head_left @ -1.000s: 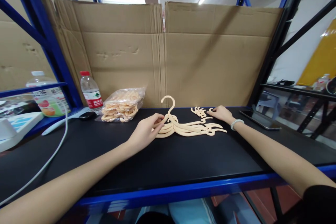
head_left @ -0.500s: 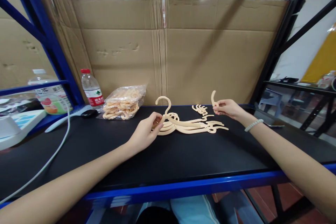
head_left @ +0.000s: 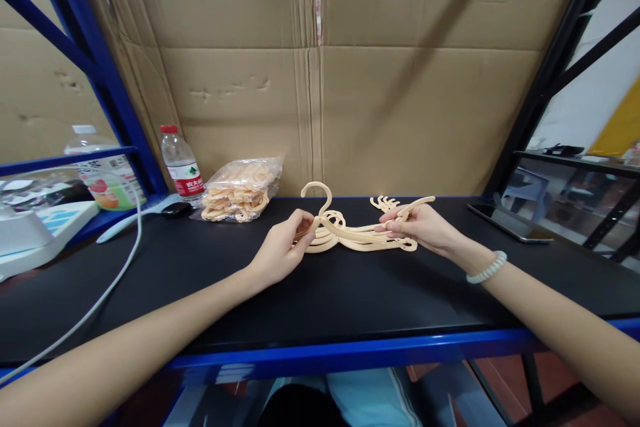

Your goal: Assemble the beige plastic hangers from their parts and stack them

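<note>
My left hand (head_left: 283, 240) pinches a beige plastic hanger (head_left: 329, 195) near its neck, its hook standing upward. Out at the hanger's right end, my right hand (head_left: 425, 228) is closed on a small curved beige piece (head_left: 424, 200), whose tip sticks up past the fingers. Whether that piece is joined to the hanger's arm is hidden by the fingers. More beige hangers (head_left: 357, 246) lie stacked flat on the black tabletop just under the held one. Behind my right hand is a little heap of curved beige pieces (head_left: 384, 203).
A clear bag of beige parts (head_left: 240, 190) stands back left, beside a red-capped water bottle (head_left: 183, 167). Farther left are a white cable (head_left: 125, 253) and a white power strip (head_left: 65, 227). A phone (head_left: 507, 221) lies at right. Cardboard (head_left: 400, 93) walls the back.
My right hand has moved left and inward with the curved piece, from beside the stack to the held hanger's right end. My left hand keeps its hold; the view has shifted slightly.
</note>
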Demonstrator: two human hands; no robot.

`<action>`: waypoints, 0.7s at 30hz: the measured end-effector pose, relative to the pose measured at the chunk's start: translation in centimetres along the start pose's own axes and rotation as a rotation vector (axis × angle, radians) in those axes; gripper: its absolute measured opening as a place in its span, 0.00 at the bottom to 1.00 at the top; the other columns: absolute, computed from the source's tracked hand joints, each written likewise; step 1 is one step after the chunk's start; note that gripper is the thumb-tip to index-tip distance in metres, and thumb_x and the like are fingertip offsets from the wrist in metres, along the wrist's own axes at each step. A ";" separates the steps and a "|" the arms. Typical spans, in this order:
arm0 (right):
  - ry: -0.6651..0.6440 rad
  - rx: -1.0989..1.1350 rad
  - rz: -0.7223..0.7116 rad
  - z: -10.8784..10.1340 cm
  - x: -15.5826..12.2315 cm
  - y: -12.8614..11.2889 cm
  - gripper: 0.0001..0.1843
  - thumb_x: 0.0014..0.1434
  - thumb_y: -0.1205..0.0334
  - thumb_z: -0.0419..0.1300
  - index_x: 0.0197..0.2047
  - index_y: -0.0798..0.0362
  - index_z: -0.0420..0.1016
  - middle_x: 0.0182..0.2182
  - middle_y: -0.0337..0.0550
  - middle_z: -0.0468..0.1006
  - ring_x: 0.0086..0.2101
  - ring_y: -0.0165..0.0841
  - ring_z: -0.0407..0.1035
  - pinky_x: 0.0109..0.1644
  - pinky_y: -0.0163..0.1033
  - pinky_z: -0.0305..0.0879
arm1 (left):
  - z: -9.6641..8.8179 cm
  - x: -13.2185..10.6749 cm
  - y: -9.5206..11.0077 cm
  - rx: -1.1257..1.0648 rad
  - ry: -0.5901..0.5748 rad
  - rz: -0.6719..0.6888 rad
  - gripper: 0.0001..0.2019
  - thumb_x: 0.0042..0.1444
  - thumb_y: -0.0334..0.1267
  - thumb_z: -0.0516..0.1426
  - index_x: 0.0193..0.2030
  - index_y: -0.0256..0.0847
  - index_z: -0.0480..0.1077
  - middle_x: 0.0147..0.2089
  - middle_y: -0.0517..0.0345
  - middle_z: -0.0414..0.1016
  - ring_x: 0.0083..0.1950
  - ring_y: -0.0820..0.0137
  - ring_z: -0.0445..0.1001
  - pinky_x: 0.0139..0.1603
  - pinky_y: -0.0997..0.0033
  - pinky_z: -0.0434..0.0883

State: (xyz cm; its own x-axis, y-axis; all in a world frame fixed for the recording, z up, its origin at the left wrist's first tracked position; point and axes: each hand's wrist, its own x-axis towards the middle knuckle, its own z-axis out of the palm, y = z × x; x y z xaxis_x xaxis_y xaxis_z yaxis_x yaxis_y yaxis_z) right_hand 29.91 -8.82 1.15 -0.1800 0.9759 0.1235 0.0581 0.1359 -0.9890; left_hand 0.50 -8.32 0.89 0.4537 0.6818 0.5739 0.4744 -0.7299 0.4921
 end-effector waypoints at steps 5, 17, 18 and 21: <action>-0.123 0.169 0.067 -0.4 0.1 0.1 0.13 0.44 0.61 0.72 0.29 0.57 0.73 0.30 0.42 0.77 0.41 0.36 0.74 0.49 0.40 0.70 | 0.0 0.0 0.0 -0.002 0.032 -0.002 0.05 0.59 0.37 0.51 0.41 0.41 0.61 0.37 0.59 0.72 0.38 0.71 0.73 0.40 0.72 0.69; -0.343 0.246 0.270 -0.4 -0.3 -0.3 0.13 0.49 0.63 0.69 0.34 0.58 0.70 0.33 0.47 0.79 0.39 0.37 0.76 0.43 0.37 0.73 | 0.1 -0.1 -0.2 0.007 0.016 0.025 0.04 0.60 0.37 0.51 0.41 0.41 0.62 0.37 0.59 0.72 0.38 0.71 0.73 0.40 0.73 0.69; -0.347 0.245 0.273 -0.4 -0.2 -0.3 0.14 0.49 0.62 0.69 0.34 0.58 0.69 0.32 0.47 0.79 0.38 0.37 0.76 0.43 0.37 0.73 | 0.1 -0.1 -0.1 0.008 0.019 0.033 0.04 0.60 0.37 0.52 0.40 0.41 0.62 0.37 0.59 0.72 0.39 0.71 0.73 0.40 0.73 0.69; -0.316 0.249 0.286 -0.5 -0.1 -0.1 0.15 0.47 0.63 0.70 0.33 0.58 0.69 0.30 0.45 0.79 0.35 0.35 0.77 0.43 0.36 0.73 | 0.1 -0.1 -0.1 0.023 0.023 0.060 0.03 0.61 0.36 0.52 0.40 0.41 0.62 0.37 0.59 0.72 0.39 0.71 0.73 0.41 0.73 0.69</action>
State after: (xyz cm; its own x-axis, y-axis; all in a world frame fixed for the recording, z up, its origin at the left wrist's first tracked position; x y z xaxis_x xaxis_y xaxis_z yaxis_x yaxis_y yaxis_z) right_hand 30.45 -8.85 1.24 -0.4825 0.8632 -0.1487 -0.0807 -0.2129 -0.9737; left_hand 0.47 -8.36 0.72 0.4642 0.6356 0.6169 0.4642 -0.7677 0.4418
